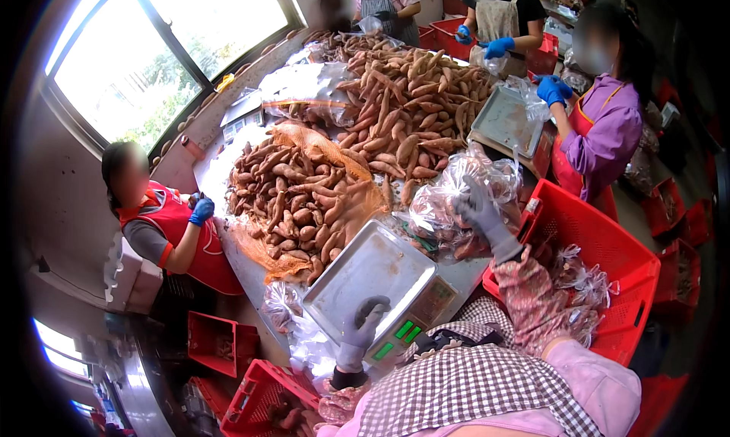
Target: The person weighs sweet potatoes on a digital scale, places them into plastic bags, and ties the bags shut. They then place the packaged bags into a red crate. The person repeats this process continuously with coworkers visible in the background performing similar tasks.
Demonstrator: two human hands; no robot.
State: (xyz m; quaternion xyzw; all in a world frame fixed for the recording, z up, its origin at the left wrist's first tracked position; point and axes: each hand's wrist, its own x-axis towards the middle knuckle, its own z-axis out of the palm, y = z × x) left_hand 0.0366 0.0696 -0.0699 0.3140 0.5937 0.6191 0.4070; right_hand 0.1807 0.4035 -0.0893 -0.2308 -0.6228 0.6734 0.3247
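My left hand (360, 334), in a grey work glove, is over the near edge of a digital scale's metal tray (373, 271), fingers curved; no item shows clearly in it. My right hand (485, 214), gloved the same way, reaches onto clear plastic bags of sweet potatoes (442, 209) right of the scale; its grip on them cannot be made out. Beyond the tray, loose sweet potatoes (296, 197) lie heaped on an orange mesh sack (251, 246). A larger pile of sweet potatoes (399, 106) covers the table farther back.
A red plastic crate (627, 266) with tied bags stands at my right, another red crate (274, 391) at lower left. A second scale (507, 120) sits at the table's right side. Several co-workers in aprons stand around the table. Clear plastic bags (313, 346) lie by my left hand.
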